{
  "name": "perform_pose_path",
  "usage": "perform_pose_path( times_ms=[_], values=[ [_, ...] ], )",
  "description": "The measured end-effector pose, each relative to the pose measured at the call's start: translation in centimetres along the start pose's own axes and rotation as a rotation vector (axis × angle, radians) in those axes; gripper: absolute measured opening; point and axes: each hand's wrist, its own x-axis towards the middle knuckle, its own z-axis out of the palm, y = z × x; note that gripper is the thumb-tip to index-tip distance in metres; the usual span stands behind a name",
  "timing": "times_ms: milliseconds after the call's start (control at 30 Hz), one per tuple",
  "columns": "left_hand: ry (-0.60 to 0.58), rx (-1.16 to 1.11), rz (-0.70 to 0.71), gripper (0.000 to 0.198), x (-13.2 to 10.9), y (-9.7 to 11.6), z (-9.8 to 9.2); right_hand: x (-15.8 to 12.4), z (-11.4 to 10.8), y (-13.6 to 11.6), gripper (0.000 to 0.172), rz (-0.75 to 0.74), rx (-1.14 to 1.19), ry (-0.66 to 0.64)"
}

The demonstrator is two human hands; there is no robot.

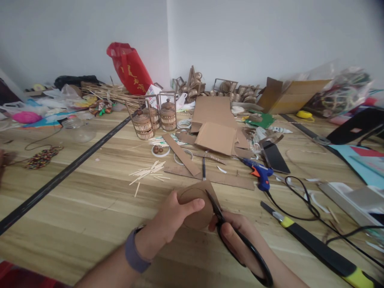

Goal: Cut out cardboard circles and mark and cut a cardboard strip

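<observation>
The left thumb point(192, 206) lies flat across the top of a cardboard piece point(196, 214), pinching it against fingers curled out of sight beneath. A round outline shows on the card's face. The left hand point(169, 220) holds the card just above the table point(75, 200), close in front of the person, and a purple wristband point(133, 251) sits on that wrist.

The right hand point(237, 234) is closed through the loops of black scissors point(218, 215), fingers pressed around the handles. The blades are parted only a little and bite into the card's right edge, along the curved line.

Further out the wooden tabletop is cluttered. A scatter of thin wooden sticks point(148, 171) lies beyond the left hand. A long cardboard strip point(181, 155) and a dark pen point(204, 168) lie beyond the card. To the right sits a blue glue gun point(261, 174) with its black cord looping away, and a dark phone point(275, 157) lies just behind it. A long black-and-yellow tool point(315, 246) lies near the right forearm. At the back stand small woven lanterns point(154, 118) and a red bag point(132, 70) against the wall.
</observation>
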Motion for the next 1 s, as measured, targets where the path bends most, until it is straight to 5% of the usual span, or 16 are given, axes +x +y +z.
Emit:
perform_pose_path(
  times_ms=[433, 667, 1000],
  values=[
    [0.008, 0.043, -0.038, 0.052, 0.2, -0.1, -0.3, 0.1, -0.3, 0.0, 0.079, 0.063, 0.113, -0.054],
    [-0.132, 0.031, 0.021, 0.05, 0.3, -0.4, -0.6, 0.0, -0.4, -0.1, 0.077, 0.008, 0.161, -0.08],
    [-0.121, 0.091, 0.006, 0.052, 0.4, -0.4, -0.9, 0.2, -0.1, -0.3, 0.08, 0.045, 0.143, -0.063]
  ],
)
